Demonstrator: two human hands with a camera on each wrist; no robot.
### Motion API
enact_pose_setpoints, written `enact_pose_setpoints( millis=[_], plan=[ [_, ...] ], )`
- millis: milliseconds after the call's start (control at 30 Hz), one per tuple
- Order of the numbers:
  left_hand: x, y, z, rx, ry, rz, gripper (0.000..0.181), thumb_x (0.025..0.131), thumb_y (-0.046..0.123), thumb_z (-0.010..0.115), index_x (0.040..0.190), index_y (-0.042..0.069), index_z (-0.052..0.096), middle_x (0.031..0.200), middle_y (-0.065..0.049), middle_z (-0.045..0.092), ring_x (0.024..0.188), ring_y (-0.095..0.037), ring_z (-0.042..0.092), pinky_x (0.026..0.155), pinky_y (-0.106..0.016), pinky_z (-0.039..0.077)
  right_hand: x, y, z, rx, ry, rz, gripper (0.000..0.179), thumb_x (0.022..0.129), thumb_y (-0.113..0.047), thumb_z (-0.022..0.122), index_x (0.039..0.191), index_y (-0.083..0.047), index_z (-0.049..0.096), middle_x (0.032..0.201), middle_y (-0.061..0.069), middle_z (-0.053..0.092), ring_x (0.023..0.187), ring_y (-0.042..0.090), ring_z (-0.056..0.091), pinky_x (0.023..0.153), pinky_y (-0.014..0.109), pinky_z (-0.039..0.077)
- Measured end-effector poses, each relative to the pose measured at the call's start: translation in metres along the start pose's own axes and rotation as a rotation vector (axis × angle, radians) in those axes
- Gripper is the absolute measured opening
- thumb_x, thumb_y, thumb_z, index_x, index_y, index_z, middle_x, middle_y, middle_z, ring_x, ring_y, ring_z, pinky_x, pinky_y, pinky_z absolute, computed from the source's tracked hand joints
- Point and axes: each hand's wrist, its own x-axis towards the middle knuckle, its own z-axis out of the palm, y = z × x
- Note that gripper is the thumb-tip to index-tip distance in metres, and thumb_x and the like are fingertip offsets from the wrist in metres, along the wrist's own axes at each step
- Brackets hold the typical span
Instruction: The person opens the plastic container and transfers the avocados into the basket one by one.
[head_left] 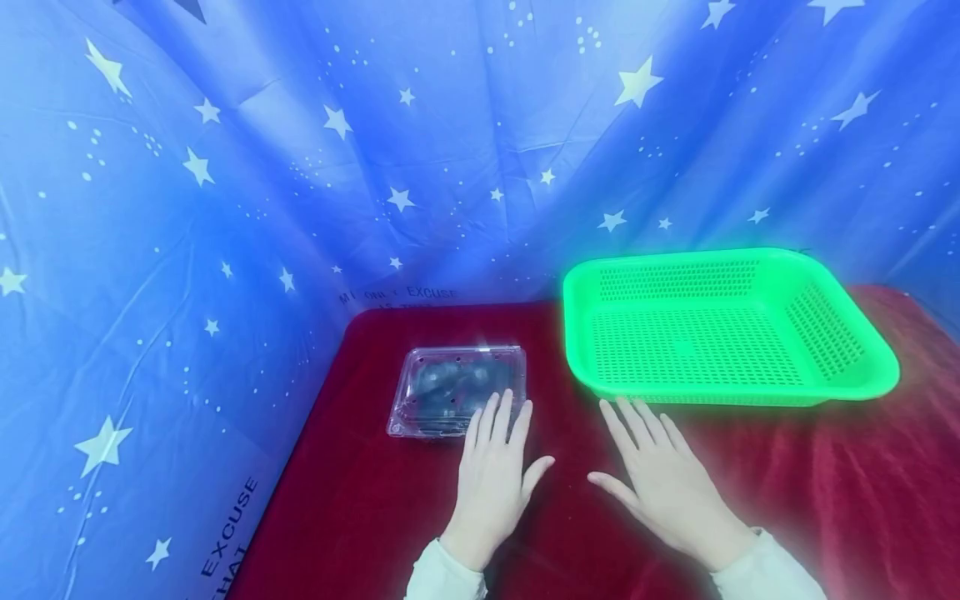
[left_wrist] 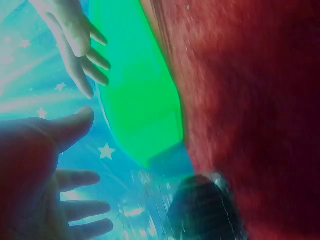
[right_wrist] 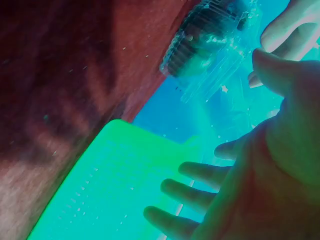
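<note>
Both hands are spread with straight fingers and hold nothing. My left hand point(head_left: 491, 479) reaches forward, its fingertips overlapping the near right corner of a clear plastic clamshell box point(head_left: 420, 392) in the head view. Dark, rounded contents show through the box's lid; their kind is blurred. My right hand point(head_left: 667, 479) is just in front of a bright green mesh basket point(head_left: 585, 379), fingertips right by its near rim in the head view. The left wrist view shows the box point(left_wrist: 200, 210) beyond the left fingers, and the right wrist view shows the basket point(right_wrist: 100, 175) beyond the right fingers.
A dark red cloth point(head_left: 337, 500) covers the table, which has a rounded far left corner. Blue curtains point(head_left: 450, 125) with white stars and printed lettering hang behind and to the left. The basket stands at the back right, to the right of the box.
</note>
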Motion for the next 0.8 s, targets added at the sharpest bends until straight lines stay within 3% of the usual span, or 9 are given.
enact_pose_setpoints(
  millis=[300,800],
  plan=[
    [-0.005,-0.022,-0.003,-0.082,0.008,-0.065,0.068,0.088,0.042,0.072,0.144,0.009,0.05,0.148,-0.015,0.048,0.14,-0.032,0.041,0.114,-0.052,0.038,0.017,-0.013,0.003,0.024,-0.004,-0.023,0.095,0.08,-0.048,0.076,0.151,-0.001,0.035,0.148,0.023,0.045,0.134,0.043,0.045,0.105,0.061,0.043],
    [-0.012,-0.064,-0.01,-0.108,0.071,-0.15,0.066,0.087,0.034,0.075,0.14,0.004,0.052,0.145,-0.02,0.05,0.135,-0.039,0.045,0.111,-0.055,0.039,0.043,-0.033,0.013,0.063,-0.048,-0.056,0.092,0.083,-0.048,0.076,0.15,0.001,0.037,0.148,0.022,0.046,0.132,0.041,0.048,0.108,0.056,0.043]
  ],
)
